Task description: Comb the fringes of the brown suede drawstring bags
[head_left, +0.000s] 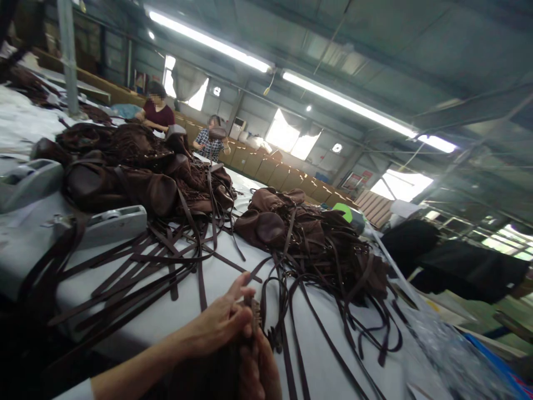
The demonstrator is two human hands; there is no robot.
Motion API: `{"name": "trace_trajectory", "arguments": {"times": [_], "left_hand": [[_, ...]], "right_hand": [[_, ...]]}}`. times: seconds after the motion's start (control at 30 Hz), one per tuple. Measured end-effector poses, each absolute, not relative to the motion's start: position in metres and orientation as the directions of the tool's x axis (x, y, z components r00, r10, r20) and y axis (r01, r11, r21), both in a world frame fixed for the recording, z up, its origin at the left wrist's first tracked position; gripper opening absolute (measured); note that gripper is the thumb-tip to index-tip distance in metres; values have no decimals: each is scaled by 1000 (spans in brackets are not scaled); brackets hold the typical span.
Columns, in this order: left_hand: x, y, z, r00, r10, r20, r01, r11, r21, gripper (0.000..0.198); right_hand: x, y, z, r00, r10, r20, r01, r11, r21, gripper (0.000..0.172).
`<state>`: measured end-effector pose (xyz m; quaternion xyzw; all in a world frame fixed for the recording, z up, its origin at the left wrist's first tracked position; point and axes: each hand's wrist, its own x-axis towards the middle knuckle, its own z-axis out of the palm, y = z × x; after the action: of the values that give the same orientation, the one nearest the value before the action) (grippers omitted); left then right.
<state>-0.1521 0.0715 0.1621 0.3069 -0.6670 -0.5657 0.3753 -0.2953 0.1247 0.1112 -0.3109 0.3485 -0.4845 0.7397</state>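
Low in the middle of the view, my left hand (225, 322) reaches in from the lower left. Its thumb and some fingers press on the upper edge of a dark brown bag (255, 314), while the index finger points forward. Just to the right and lower, my right hand (268, 366) is curled around the same edge. That edge looks ribbed or gathered; the rest of the bag falls into dark shadow below my hands. Loose brown straps (287, 316) lie on the white table (175, 328) close to my right hand.
Brown bags are heaped at left (162, 191) and right (266, 228), their straps trailing over the table. Two grey machine-like objects stand at left (114, 225). Two people (160, 114) work behind. Clear plastic (441, 339) lies at right. Cardboard boxes (254, 161) line the back.
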Motion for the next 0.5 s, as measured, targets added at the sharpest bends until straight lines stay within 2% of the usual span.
{"name": "trace_trajectory", "arguments": {"times": [0.1,0.17,0.27,0.37,0.43,0.5], "left_hand": [[-154,90,144,-591,-806,17,-239,195,951,105],[-152,96,139,-612,-791,-22,-288,197,937,116],[-145,92,141,-714,-700,17,-187,214,959,111],[-140,87,144,-779,-625,46,-163,273,948,101],[-142,89,140,-776,-620,113,-129,331,935,94],[-148,96,131,-701,-675,230,-68,385,921,89]], "right_hand": [[-300,132,112,250,-946,-207,614,320,-721,45],[-301,139,114,277,-942,-192,670,332,-664,39],[-307,148,116,363,-925,-111,724,355,-591,33],[-316,151,115,411,-911,6,754,336,-565,29],[-318,151,112,400,-915,47,776,310,-550,26],[-315,150,109,356,-933,55,796,272,-541,24]]}}
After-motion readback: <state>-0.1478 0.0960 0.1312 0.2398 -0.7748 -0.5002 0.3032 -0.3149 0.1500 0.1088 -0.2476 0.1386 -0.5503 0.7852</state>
